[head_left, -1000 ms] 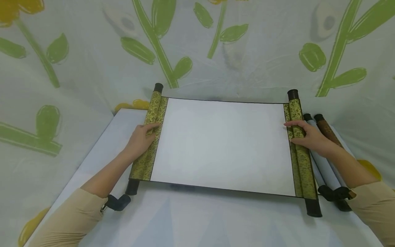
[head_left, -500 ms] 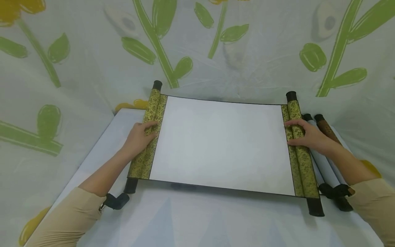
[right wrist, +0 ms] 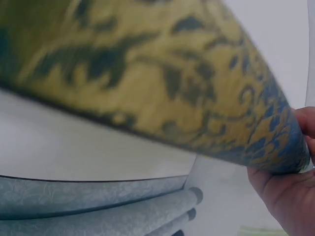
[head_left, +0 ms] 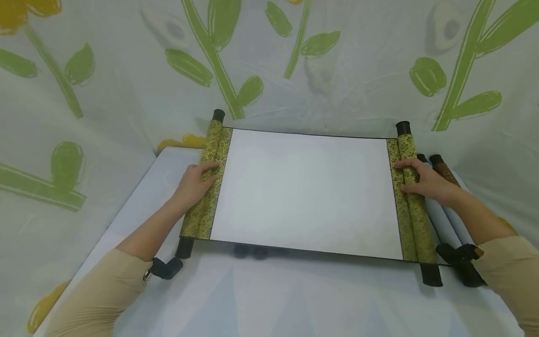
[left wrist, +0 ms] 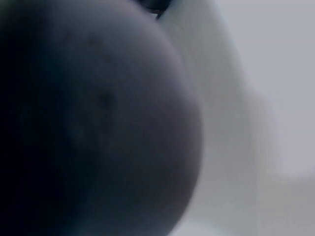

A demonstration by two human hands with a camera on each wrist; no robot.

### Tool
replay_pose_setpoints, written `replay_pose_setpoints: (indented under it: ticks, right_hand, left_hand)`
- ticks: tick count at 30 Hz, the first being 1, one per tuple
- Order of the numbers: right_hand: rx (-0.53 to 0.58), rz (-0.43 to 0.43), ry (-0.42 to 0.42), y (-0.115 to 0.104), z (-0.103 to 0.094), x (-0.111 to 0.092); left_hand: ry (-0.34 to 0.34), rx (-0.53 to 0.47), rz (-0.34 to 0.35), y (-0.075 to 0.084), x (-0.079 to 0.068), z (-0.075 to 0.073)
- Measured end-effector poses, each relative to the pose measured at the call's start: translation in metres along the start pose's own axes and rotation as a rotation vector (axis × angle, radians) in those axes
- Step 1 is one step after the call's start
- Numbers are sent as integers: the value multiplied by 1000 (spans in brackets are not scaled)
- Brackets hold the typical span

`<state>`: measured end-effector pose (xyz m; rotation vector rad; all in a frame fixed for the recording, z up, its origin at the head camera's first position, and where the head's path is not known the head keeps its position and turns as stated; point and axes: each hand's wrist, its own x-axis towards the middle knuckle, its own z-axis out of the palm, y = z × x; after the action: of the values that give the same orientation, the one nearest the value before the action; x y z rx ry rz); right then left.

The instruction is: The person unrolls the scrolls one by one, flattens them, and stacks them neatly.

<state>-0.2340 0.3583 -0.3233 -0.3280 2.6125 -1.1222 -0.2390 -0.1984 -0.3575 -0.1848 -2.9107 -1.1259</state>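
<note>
A partly unrolled hanging scroll [head_left: 307, 192] with a blank white sheet and yellow-green patterned borders is held out above the table. My left hand [head_left: 193, 185] grips its left roll [head_left: 212, 145], thumb and fingers around it. On the other side my right hand [head_left: 429, 185] grips the right roll [head_left: 422, 229] the same way. Black knobs [head_left: 431, 274] cap the rods. The right wrist view shows the patterned roll [right wrist: 172, 83] close up, pinched between the right thumb [right wrist: 280, 196] and fingers. A dark, blurred rounded shape fills much of the left wrist view.
Several rolled scrolls, blue-grey ones [head_left: 442, 222] and a brown one [head_left: 445, 171], lie right of the right roll, partly under the forearm. Dark round ends [head_left: 259, 252] show beneath the sheet's lower edge. A flower-printed cloth [head_left: 358, 98] rises behind the white table [head_left: 269, 299].
Both hands have shifted the scroll slightly to the right and away from me. Its lower edge stands higher, and dark round ends now show below it. Both grips stay the same.
</note>
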Motion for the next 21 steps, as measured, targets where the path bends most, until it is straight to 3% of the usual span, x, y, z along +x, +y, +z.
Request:
replay_pose_setpoints:
  ticks: [11, 21]
  right_hand:
    - [-45, 41, 27, 19, -14, 6]
    - [-117, 105, 75, 31, -22, 14]
  left_hand:
    - [-38, -70, 27, 9, 19, 21]
    - [-57, -70, 46, 16, 33, 38]
